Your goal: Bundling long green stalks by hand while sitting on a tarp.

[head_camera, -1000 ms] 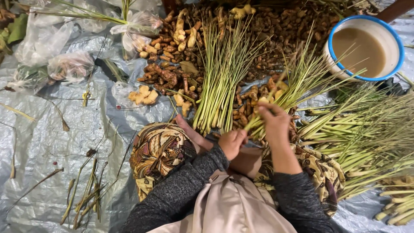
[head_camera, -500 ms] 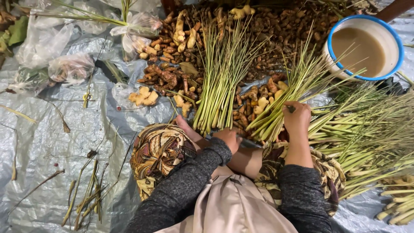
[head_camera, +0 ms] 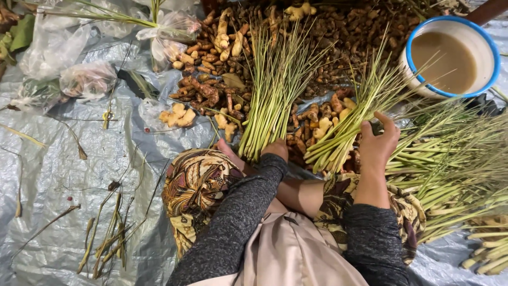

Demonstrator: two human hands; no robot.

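My left hand (head_camera: 275,151) rests with fingers curled at the cut ends of an upright fan of green lemongrass stalks (head_camera: 275,90); whether it grips them is hidden. My right hand (head_camera: 378,143) lies with fingers apart against a second, slanting bundle of lemongrass (head_camera: 346,119), touching its right side. Both arms wear dark grey sleeves. A patterned brown cloth (head_camera: 196,185) covers my knees just below the hands.
A large heap of lemongrass (head_camera: 450,164) fills the right side. Brown and yellow roots (head_camera: 211,90) are piled behind the bundles, with pale root pieces (head_camera: 177,114) left of them. A blue-rimmed white bowl (head_camera: 495,58) holds brown liquid. Plastic bags (head_camera: 87,79) lie on the grey tarp (head_camera: 79,175).
My right hand has shifted right, from over the slanting bundle's base to its right side, and spread its fingers. My left hand has moved forward to the middle bundle's cut ends.
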